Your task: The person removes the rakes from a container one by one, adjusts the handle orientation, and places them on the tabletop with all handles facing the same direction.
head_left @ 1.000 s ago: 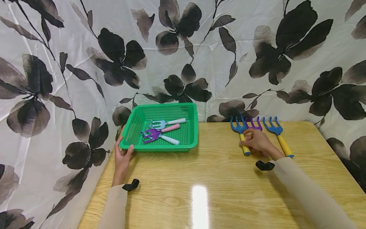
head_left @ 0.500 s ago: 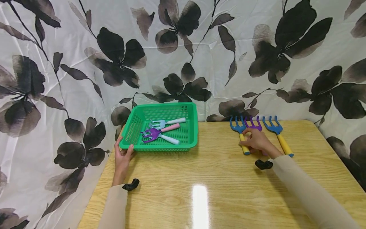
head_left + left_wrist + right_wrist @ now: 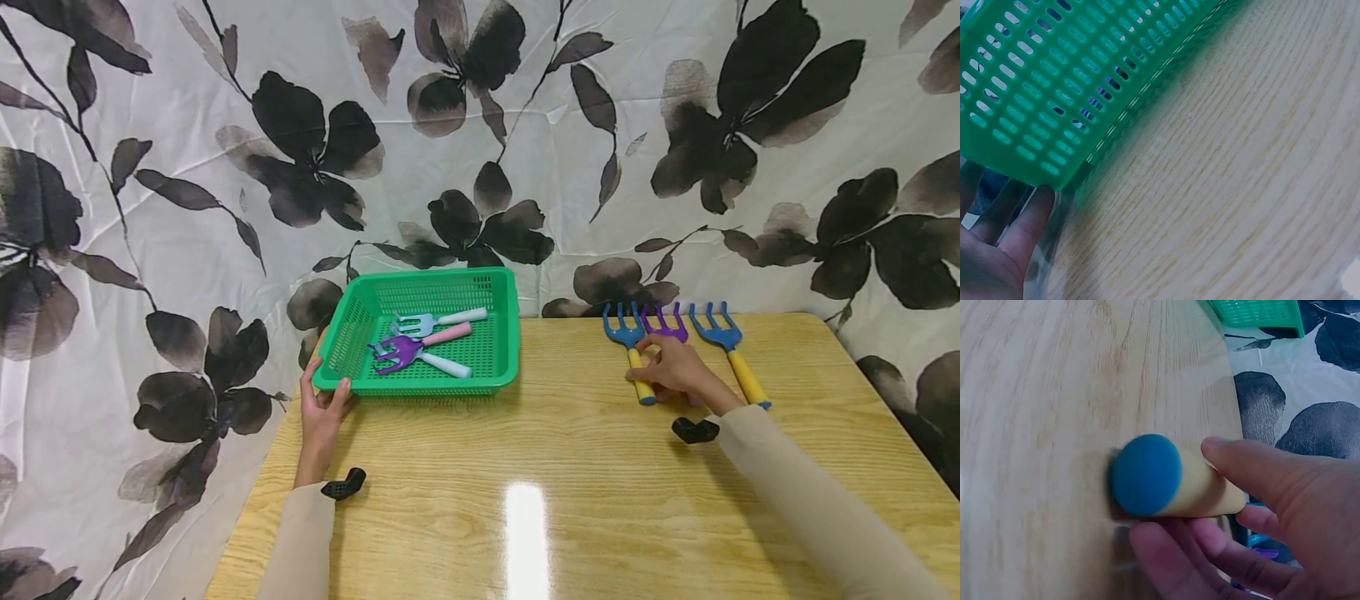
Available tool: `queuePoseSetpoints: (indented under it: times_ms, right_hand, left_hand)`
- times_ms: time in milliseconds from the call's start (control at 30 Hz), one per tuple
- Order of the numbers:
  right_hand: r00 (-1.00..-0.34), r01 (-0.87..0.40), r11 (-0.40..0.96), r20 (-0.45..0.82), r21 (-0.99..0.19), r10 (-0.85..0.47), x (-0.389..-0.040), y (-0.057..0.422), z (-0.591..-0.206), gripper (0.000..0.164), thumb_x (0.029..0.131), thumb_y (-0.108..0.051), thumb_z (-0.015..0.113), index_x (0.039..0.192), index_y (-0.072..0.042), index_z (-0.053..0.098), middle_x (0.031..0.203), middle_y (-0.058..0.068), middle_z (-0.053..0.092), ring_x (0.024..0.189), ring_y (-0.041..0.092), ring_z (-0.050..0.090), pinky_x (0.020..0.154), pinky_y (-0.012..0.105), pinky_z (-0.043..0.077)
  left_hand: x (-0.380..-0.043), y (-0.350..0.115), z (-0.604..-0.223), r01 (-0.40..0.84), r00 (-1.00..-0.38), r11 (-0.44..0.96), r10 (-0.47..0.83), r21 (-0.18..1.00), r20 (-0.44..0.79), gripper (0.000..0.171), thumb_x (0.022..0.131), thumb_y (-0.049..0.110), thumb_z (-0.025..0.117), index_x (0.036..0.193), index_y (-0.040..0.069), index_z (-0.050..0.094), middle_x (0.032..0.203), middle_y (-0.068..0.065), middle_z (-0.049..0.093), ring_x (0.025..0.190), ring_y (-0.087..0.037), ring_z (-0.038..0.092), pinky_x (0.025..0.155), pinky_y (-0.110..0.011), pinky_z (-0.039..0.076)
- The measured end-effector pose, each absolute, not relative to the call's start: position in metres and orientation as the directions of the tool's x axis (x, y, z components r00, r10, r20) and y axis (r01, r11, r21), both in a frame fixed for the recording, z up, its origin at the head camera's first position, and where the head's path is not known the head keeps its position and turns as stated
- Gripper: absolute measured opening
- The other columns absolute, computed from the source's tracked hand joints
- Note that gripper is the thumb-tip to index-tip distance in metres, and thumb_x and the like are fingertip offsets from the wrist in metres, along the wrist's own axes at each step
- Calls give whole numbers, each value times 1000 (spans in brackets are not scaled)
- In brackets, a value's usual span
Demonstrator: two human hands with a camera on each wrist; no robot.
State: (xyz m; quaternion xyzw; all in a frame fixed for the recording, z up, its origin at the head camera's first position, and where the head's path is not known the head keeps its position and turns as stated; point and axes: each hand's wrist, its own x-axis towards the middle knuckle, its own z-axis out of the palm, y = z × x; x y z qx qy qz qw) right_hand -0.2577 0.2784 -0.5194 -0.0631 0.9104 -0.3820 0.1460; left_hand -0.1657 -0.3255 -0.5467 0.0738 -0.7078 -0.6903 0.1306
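In the head view, a green plastic basket (image 3: 420,387) stands at the left of the table, its corner held by my left hand (image 3: 322,408) between the thumb and fingers. Inside lie a purple hand fork (image 3: 405,352) with a pink handle and light-blue hand forks (image 3: 416,323) with pale handles. At the right, my right hand (image 3: 678,371) holds a blue hand fork (image 3: 624,332) by its yellow handle, thumb on one side and fingers on the other. Its blue handle end (image 3: 1147,475) faces the right wrist camera. Beside it is another purple hand fork (image 3: 664,325), its handle mostly hidden by the hand.
A second blue hand fork (image 3: 722,335) with a yellow handle lies to the right of my right hand. The wooden table (image 3: 600,483) ends at a floral cloth (image 3: 555,200) behind and at the left. A bright reflection shows on the tabletop near the front.
The tines of the held blue fork were blurred one second ago and are now sharp. Both hands and the basket stay nearly in place; the head view shifts slightly.
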Motion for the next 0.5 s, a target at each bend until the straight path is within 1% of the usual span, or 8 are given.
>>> queuePoseSetpoints:
  times_ms: [100,167,233,333,433,500]
  right_hand:
    - [-943,-79,736,-188,-672,-273,-263,277,-511,66,90,-29,83,136,5,49,87,12,68,61,22,65,57,35,56]
    - [-936,-130,748,-167,-651,-308,-267,276,-501,69,90,-30,83,137,6,48,91,14,69,64,22,64,57,35,54]
    - [-924,-168,742,-157,-649,-347,-271,273,-487,72,90,-29,83,142,4,45,101,19,67,66,25,63,57,39,55]
    - [-898,-200,717,-169,-667,-407,-277,266,-461,75,91,-26,81,148,-1,40,121,30,57,68,29,65,59,46,60]
    - [-864,-265,706,-163,-657,-476,-284,256,-434,74,92,-25,80,151,-5,39,134,36,49,69,29,67,61,46,60]
    - [-840,-325,692,-139,-645,-525,-289,247,-417,74,93,-23,80,152,-6,39,137,37,49,77,28,69,65,44,60]
  left_hand:
    - [-163,-325,-542,55,-957,23,-285,998,59,74,105,25,62,163,35,18,149,-17,48,125,-11,55,113,-46,42]
    - [-162,-324,-538,44,-959,16,-281,999,47,75,105,24,62,164,32,17,148,-19,49,125,-12,55,113,-49,41]
    - [-161,-323,-534,43,-960,11,-276,999,45,75,104,23,63,164,29,17,148,-22,49,126,-16,56,113,-53,39]
    - [-161,-322,-531,50,-962,5,-270,999,49,76,104,21,64,164,24,17,147,-26,48,127,-20,55,113,-54,40]
    - [-162,-323,-533,54,-961,8,-271,999,54,76,104,21,63,164,25,17,147,-25,49,127,-17,55,112,-50,42]
    - [-163,-324,-537,57,-960,12,-273,998,58,75,105,22,62,164,29,17,147,-24,49,125,-13,56,112,-49,43]
